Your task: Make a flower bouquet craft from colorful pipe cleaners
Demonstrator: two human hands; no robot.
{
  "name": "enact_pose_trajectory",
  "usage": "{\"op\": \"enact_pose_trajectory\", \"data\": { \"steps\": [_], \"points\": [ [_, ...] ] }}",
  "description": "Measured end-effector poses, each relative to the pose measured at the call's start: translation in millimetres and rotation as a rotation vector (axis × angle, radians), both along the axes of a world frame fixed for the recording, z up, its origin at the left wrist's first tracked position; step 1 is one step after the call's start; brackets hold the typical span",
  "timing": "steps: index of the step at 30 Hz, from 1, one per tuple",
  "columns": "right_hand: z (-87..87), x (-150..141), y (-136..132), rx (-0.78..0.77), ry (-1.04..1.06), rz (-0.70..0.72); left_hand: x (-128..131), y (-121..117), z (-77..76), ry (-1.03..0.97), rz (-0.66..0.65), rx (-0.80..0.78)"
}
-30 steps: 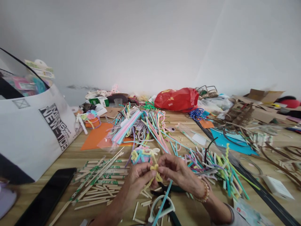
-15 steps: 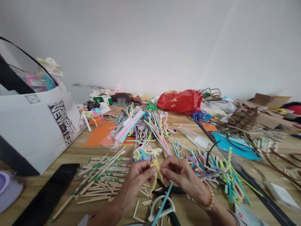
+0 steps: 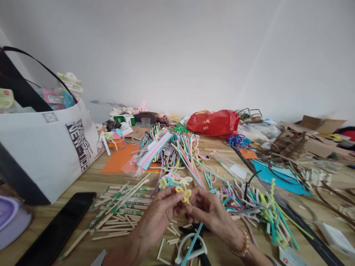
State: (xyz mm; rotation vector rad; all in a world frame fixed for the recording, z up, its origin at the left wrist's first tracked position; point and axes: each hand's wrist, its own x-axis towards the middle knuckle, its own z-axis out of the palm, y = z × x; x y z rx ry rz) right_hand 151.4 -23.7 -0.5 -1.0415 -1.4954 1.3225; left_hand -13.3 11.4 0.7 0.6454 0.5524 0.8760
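Two hands in the middle of this, both over the counter [image 3: 83, 186] toward its near edge. The left hand [image 3: 161, 210] has one yellow fuzzy-stem piece [image 3: 183, 193] pinched in its fingers, with two loops showing on top. The right hand [image 3: 208, 210] is curled right up against it, but I can't tell if it's gripping too. One beaded bracelet [image 3: 240, 243] on that wrist.

Just past the hands there's one pastel fuzzy-stem bundle [image 3: 173, 181], partly hidden. Under them, one pair of white-handled scissors [image 3: 203, 244] with one blue stem [image 3: 192, 244] lying across. Two big heaps of stems: a middle heap [image 3: 187, 155] and a right-hand heap [image 3: 263, 208], way too many to count. Same for the wooden sticks [image 3: 119, 221].

Left side of the counter: one tote bag [image 3: 36, 144], one black slab [image 3: 57, 229]. Far edge: one red bag [image 3: 213, 123].
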Motion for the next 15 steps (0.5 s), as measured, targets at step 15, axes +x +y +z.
{"op": "enact_pose_trajectory", "data": {
  "steps": [15],
  "points": [
    [16.3, 11.4, -5.0, 0.267, -0.420, -0.180, 2.1, -4.8, -6.1, 0.185, 0.007, 0.148]
  ]
}}
